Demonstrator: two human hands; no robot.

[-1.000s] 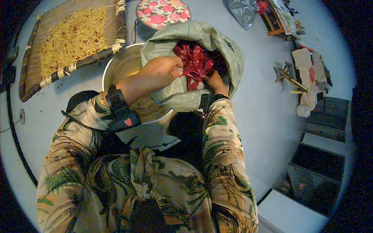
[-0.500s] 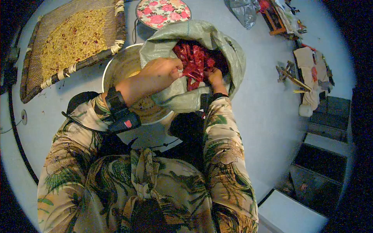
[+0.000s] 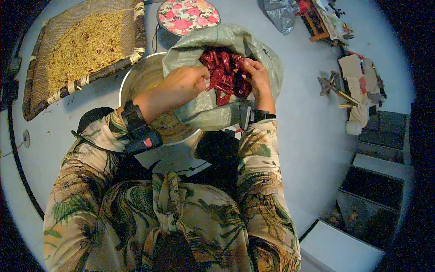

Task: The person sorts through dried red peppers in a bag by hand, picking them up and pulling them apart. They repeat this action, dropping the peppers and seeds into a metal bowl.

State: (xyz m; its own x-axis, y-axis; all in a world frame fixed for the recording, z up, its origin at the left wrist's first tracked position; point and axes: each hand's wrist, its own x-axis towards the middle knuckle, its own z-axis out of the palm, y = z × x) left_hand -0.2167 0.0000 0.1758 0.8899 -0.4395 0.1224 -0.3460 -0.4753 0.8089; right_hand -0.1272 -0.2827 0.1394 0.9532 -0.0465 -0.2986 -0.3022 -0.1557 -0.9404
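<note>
Dried red chilies point(image 3: 222, 75) lie heaped in the mouth of a pale green woven sack point(image 3: 192, 47). At the left side of the heap, my left hand point(image 3: 192, 79) is closed with its fingers curled under; what they hold is hidden. My right hand point(image 3: 259, 78) is at the heap's right edge, thumb and fingers pinched on a dark red chili, partly covered by the fingertips. Behind the sack and my left forearm is a wide round basin point(image 3: 124, 86) with a pale rim; much of its inside is covered.
A wood-framed mesh sieve point(image 3: 81, 84) with yellow seeds and red bits is at the upper left. A round rose-patterned stool point(image 3: 188, 16) stands beyond the sack. At right are a grey plastic bag point(image 3: 278, 16), a small wooden stand point(image 3: 335, 86) and dark steps point(image 3: 374, 181).
My right hand has come up out of the sack to the right edge of the chilies, now showing fully. The left hand has moved slightly left and stays closed.
</note>
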